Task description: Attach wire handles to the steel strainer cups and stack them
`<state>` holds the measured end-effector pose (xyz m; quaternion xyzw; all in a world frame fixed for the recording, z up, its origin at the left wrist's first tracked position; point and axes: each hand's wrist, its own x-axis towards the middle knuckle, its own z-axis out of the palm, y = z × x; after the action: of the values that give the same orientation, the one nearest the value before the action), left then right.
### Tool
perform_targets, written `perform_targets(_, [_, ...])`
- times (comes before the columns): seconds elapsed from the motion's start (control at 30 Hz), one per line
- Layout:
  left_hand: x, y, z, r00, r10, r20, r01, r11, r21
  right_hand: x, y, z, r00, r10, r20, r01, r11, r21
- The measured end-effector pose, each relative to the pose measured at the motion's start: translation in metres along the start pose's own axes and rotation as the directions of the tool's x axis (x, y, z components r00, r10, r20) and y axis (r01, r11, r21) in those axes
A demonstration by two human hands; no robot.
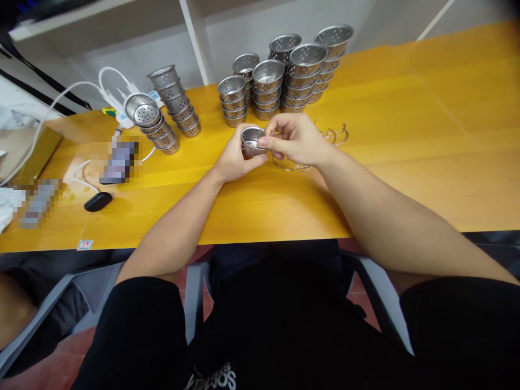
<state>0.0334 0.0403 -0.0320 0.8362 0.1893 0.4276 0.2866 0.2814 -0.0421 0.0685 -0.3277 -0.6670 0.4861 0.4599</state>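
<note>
A small perforated metal strainer cup (252,138) is held over the table, its open mouth facing up and towards me. My left hand (232,160) wraps round its left side, thumb along the lower front. At the cup's right rim, my right hand (298,140) has thumb and fingers pinched together; what lies between the fingertips is too small to make out. Several thin curved wires (340,131) lie on the table beside and beneath my right hand, partly hidden by it.
Stacks of perforated cups (268,81) stand behind my hands, and leaning stacks (161,132) stand farther left. A blurred-out phone (119,162), a black oval case (98,201) and white cables (81,84) are on the left of the yellow table (406,179). A person's knee (14,309) shows lower left.
</note>
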Motion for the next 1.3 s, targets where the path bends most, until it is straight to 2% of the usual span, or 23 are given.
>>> perform_targets(0.47, [-0.001, -0.003, -0.002, 1.000, -0.027, -0.003, 0.027, 1.000, -0.015, -0.001, -0.001, 0.000, 1.000, 0.027, -0.014, -0.027, 0.999, -0.020])
perform_targets(0.63, [-0.001, -0.011, -0.002, 0.999, -0.007, -0.038, 0.006, 0.999, -0.047, -0.002, 0.013, 0.000, 0.985, -0.126, -0.118, 0.104, 0.979, -0.175])
perform_targets(0.73, [0.000, -0.018, -0.002, 0.997, -0.054, -0.061, 0.053, 0.998, -0.015, -0.003, 0.020, -0.002, 0.961, -0.224, -0.163, 0.157, 0.926, -0.344])
perform_targets(0.83, [0.000, -0.022, -0.003, 0.994, -0.079, -0.074, 0.081, 0.997, 0.020, -0.004, 0.022, -0.005, 0.951, -0.275, -0.143, 0.169, 0.847, -0.503])
perform_targets(0.93, [0.000, -0.026, -0.004, 0.996, -0.036, -0.081, 0.036, 0.999, 0.006, -0.005, 0.022, -0.008, 0.957, -0.270, -0.105, 0.161, 0.799, -0.579])
perform_targets(1.13, [-0.002, -0.028, -0.007, 0.993, 0.053, -0.106, -0.053, 0.999, 0.008, -0.004, 0.031, -0.011, 0.955, -0.297, 0.005, 0.252, 0.798, -0.547])
perform_targets(1.3, [0.002, -0.019, -0.007, 0.992, 0.043, -0.121, -0.044, 0.999, -0.004, -0.006, 0.030, -0.010, 0.941, -0.336, -0.030, 0.256, 0.769, -0.586])
